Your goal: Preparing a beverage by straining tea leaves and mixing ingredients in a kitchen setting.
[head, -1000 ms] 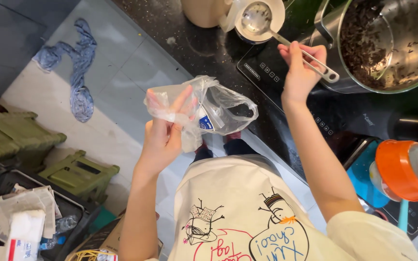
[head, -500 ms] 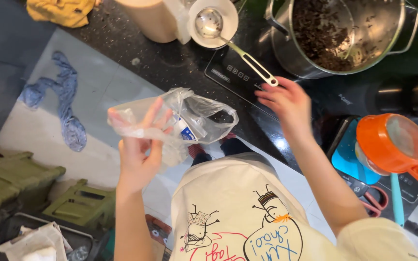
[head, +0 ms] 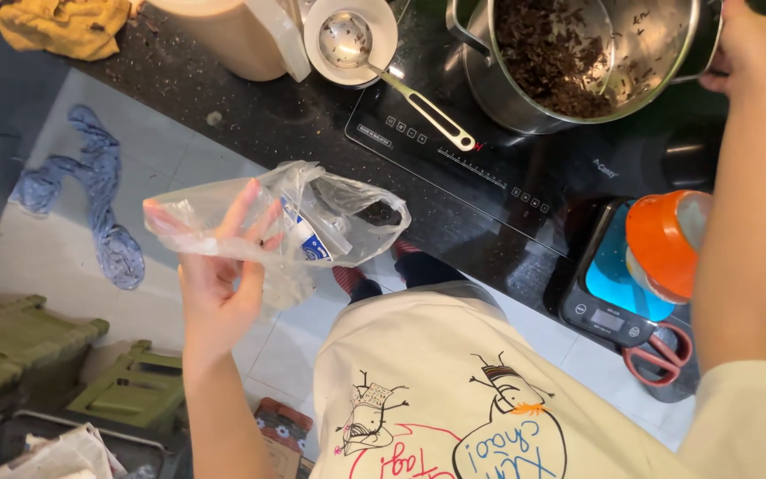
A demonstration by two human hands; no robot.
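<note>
- The left hand (head: 219,284) is closed on a clear plastic bag (head: 285,222), fingers pinching its left end, and holds it up in the air over the tiled floor (head: 82,266), just off the edge of the dark bench (head: 250,115).
- The bag looks nearly empty: only a small dark clump of leaves shows near its right end, beside a printed paper packet inside.
- The right hand (head: 746,44) grips the far handle of the steel pot (head: 578,53), fingers curled round it.
- The pot stands on the black induction hob (head: 489,168) and already holds a heap of dark dried leaves, so by my reading the emptying is mostly done; the last clump is left in the bag.
- A ladle (head: 374,62) rests in a white bowl (head: 374,27) beside the pot, untouched.
- A kitchen scale (head: 613,284) with an orange strainer (head: 662,244) over it sits near the right arm.
</note>
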